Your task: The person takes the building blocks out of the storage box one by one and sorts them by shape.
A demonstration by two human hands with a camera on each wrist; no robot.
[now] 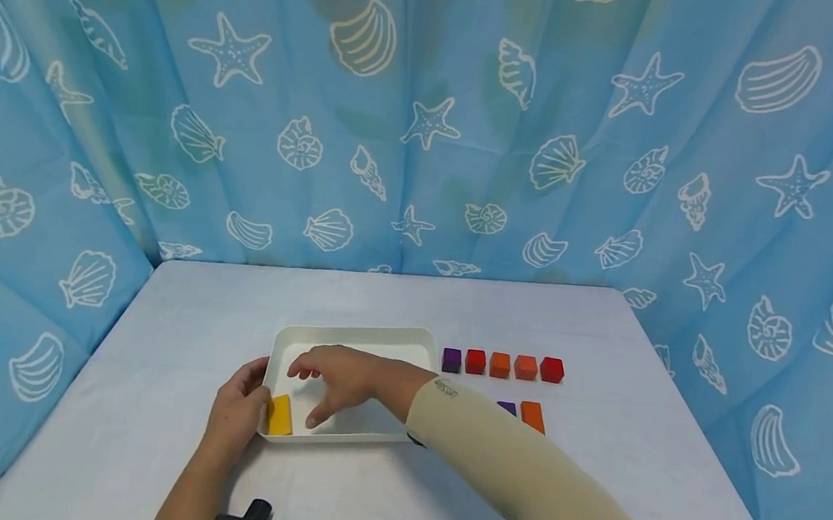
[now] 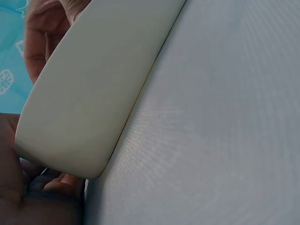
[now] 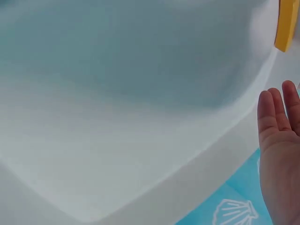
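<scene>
A shallow white tray (image 1: 378,342) lies on the table. At its left end my left hand (image 1: 234,412) holds the wall, thumb at the rim and fingers along the outside. A flat yellow block (image 1: 280,415) sits inside the front left corner, near the left thumb. My right hand (image 1: 339,385) hovers over the left half of the tray, thumb and fingers spread, with nothing between them. The left wrist view shows the tray's outer wall (image 2: 89,89) close up. In the right wrist view, the yellow block (image 3: 287,26) appears at the top right.
Right of the tray stands a row of small cubes: a purple cube (image 1: 451,360), then several red and orange ones such as a red cube (image 1: 552,370). Before them, an orange block (image 1: 533,415) and a purple block (image 1: 507,407) are partly hidden by the right sleeve.
</scene>
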